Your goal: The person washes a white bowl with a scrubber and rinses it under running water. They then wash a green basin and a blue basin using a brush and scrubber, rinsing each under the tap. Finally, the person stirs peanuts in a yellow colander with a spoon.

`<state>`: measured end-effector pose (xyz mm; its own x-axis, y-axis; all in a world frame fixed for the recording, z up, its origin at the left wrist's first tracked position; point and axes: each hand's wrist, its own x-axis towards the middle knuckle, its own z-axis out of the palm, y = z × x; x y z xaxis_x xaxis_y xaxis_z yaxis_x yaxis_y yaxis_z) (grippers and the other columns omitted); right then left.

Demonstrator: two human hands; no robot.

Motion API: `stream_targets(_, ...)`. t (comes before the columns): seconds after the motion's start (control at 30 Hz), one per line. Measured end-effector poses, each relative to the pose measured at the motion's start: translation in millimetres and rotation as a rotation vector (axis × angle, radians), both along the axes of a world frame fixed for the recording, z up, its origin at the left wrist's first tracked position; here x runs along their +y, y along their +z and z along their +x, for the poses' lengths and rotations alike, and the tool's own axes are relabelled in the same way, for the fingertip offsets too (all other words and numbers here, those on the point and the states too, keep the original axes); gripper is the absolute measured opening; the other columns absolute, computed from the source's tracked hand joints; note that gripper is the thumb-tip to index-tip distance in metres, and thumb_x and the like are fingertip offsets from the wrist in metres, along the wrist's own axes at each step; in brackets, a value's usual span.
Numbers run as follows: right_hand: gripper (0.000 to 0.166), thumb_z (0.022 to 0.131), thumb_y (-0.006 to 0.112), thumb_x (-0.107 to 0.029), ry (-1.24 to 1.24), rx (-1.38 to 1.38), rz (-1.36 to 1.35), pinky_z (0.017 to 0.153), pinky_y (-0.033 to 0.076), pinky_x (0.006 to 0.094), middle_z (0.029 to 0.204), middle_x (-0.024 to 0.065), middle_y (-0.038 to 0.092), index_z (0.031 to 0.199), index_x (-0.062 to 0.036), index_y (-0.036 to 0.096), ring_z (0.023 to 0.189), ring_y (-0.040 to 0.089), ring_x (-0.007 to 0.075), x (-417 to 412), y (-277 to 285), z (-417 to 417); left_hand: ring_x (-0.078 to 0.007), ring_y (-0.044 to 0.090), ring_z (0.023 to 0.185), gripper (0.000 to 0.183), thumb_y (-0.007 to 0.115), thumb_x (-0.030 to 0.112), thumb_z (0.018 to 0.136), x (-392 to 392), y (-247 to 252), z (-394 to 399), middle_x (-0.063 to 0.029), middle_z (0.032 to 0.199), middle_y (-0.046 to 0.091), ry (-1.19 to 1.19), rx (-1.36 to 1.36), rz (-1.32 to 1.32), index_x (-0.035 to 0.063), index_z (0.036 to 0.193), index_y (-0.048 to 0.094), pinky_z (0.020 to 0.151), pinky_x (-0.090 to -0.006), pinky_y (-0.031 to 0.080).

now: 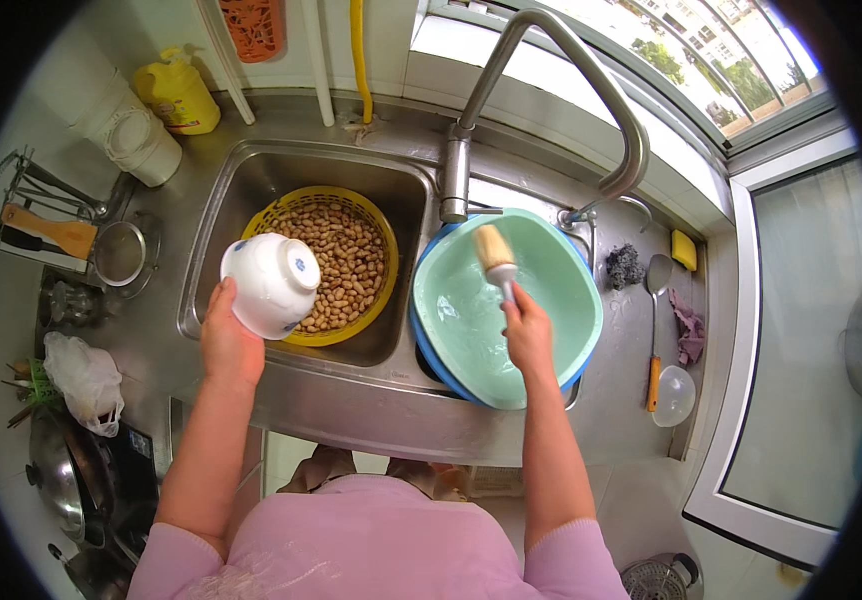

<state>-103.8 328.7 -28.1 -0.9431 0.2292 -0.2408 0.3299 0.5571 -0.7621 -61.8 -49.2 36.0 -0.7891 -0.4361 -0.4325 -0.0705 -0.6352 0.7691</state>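
Observation:
A white porcelain bowl (262, 281) with blue marks is in my left hand (232, 337), tipped so that its foot ring faces up and to the right. Beneath and beyond it, a yellow perforated basket (393, 289) full of unshelled peanuts (352, 259) sits in the left sink basin (266, 161); the bowl hides part of them. My right hand (530, 326) grips the pale handle of a bristle brush (493, 251), bristles pointing away from me. The brush is over a mint-green plastic basin (577, 292), which stands inside a blue basin (425, 349).
A tall metal faucet (457, 176) arches over the mint basin. On the right counter lie a steel-wool scourer (624, 266), a spatula (656, 322), a yellow sponge (684, 250) and a clear bowl (675, 397). A strainer (119, 253) and a plastic bag (85, 379) are at left.

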Motion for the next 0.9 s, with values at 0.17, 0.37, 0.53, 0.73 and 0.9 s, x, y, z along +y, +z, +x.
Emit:
stream_targets(0.17, 0.038, 0.092, 0.055, -0.022, -0.018, -0.195, 0.231, 0.085, 0.048, 0.041, 0.109, 0.0207, 0.065, 0.127, -0.0099, 0.059, 0.098, 0.064, 0.0362, 26.4, -23.5, 3.2, -0.024, 0.047, 0.126, 0.041, 0.045, 0.024, 0.1, 3.5, 4.6, -3.4, -0.0126, 0.135, 0.051, 0.018, -0.018, -0.008, -0.0007, 0.133, 0.045, 0.109, -0.0407, 0.034)
stream_targets(0.37, 0.037, 0.092, 0.054, -0.022, 0.27, 0.019, 0.11, 0.083, 0.048, 0.0441, 0.105, 0.0204, 0.066, 0.126, -0.0102, 0.06, 0.097, 0.063, 0.0376, -32.0, -7.0, 46.5, -0.0241, 0.047, 0.125, 0.039, 0.045, 0.024, 0.1, -11.9, 1.5, 4.7, -0.0126, 0.133, 0.051, 0.042, 0.01, -0.048, -0.0005, 0.132, 0.045, 0.109, -0.0407, 0.034)
stream_targets(0.53, 0.036, 0.093, 0.055, -0.02, -0.013, -0.118, 0.29, 0.081, 0.05, 0.04, 0.099, 0.0201, 0.068, 0.126, -0.0055, 0.059, 0.088, 0.066, 0.0314, 15.0, -36.6, -0.9, -0.024, 0.047, 0.124, 0.039, 0.047, 0.025, 0.1, -3.0, -2.6, -4.1, -0.0124, 0.131, 0.052, 0.01, 0.013, -0.033, 0.0003, 0.131, 0.046, 0.107, -0.0392, 0.034)
stream_targets(0.73, 0.036, 0.092, 0.056, -0.016, 0.149, -0.044, -0.036, 0.08, 0.049, 0.0405, 0.1, 0.0198, 0.067, 0.126, -0.0074, 0.059, 0.089, 0.065, 0.0344, -22.4, 6.9, 66.9, -0.0238, 0.047, 0.124, 0.04, 0.048, 0.025, 0.1, -18.7, -5.2, 6.9, -0.0114, 0.132, 0.052, 0.035, 0.025, -0.038, 0.0005, 0.131, 0.046, 0.108, -0.0391, 0.034)
stream_targets(0.9, 0.034, 0.094, 0.054, -0.019, -0.067, -0.069, 0.35, 0.081, 0.049, 0.0376, 0.104, 0.0203, 0.067, 0.125, -0.0057, 0.059, 0.089, 0.063, 0.0383, -5.3, -47.8, 4.0, -0.0231, 0.047, 0.125, 0.041, 0.047, 0.025, 0.1, -4.0, 6.3, -3.3, -0.0112, 0.133, 0.051, -0.048, 0.053, -0.001, 0.0005, 0.132, 0.045, 0.108, -0.04, 0.034)
